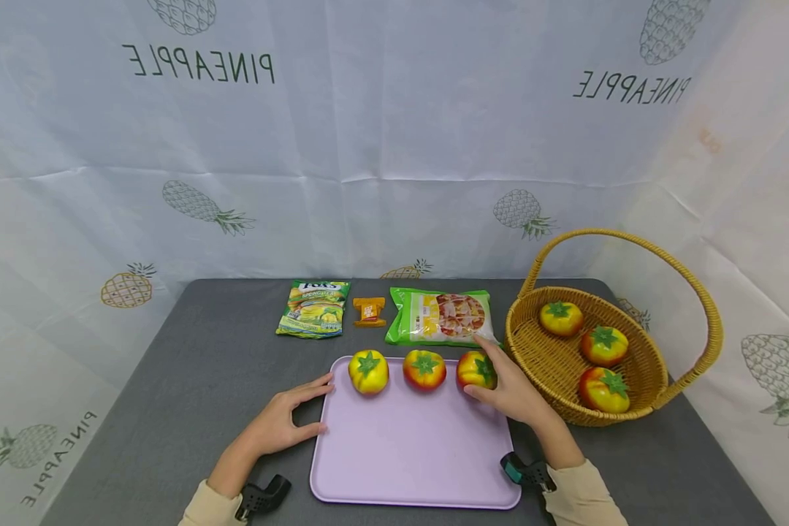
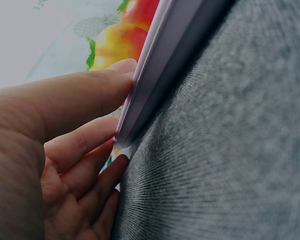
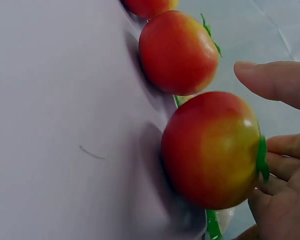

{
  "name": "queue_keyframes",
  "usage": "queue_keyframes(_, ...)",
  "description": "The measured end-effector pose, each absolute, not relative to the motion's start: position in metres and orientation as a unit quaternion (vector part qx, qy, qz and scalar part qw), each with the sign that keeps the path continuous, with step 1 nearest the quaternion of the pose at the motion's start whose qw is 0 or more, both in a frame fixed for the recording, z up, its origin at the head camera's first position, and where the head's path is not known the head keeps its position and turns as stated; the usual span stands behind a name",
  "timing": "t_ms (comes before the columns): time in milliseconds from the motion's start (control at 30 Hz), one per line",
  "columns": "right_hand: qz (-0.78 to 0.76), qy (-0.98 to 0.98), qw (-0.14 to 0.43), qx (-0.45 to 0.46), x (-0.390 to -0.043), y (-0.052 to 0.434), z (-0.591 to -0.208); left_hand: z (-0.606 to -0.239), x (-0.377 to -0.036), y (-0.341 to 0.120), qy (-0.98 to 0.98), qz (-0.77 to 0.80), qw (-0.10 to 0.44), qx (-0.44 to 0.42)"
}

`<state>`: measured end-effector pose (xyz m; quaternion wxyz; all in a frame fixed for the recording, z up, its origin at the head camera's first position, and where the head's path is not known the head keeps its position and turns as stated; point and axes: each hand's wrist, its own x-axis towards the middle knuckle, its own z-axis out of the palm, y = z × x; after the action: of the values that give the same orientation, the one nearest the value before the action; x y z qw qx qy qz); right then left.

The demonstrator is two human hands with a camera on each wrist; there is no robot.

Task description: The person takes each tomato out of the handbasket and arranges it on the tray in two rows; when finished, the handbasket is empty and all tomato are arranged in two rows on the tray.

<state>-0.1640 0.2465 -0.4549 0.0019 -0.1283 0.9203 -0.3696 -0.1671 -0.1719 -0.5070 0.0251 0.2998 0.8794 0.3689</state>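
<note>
Lilac plastic tray (image 1: 408, 446) on the grey table (image 1: 171, 380) carries three red-yellow toy tomatoes; the rightmost tomato (image 1: 475, 369) is partly hidden by the right hand (image 1: 509, 391). Its curled fingers (image 3: 277, 80) cup that tomato. Left hand (image 1: 283, 424), fingers relaxed, touches the tray's left edge

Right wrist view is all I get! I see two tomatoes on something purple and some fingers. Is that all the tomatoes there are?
Observer: No. The tray holds three tomatoes in a row, and your view misses the yellowest one at the left end.
Operator: Are there more anywhere else?
Observer: Yes, three more tomatoes lie in a wicker basket just right of the tray.
Operator: What's the other hand doing?
Observer: The left hand rests against the tray's left edge, fingers touching the rim.
Operator: Is my hand grabbing the tomato?
Observer: The right hand cups the rightmost tomato from the side; the tomato sits on the tray.
</note>
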Motion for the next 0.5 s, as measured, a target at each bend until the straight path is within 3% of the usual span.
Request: queue_keyframes(500,-0.382,0.91,-0.047,-0.156,-0.149,0.257,-0.433,-0.507,-0.167,-0.172,0.878,0.369,0.018,0.305)
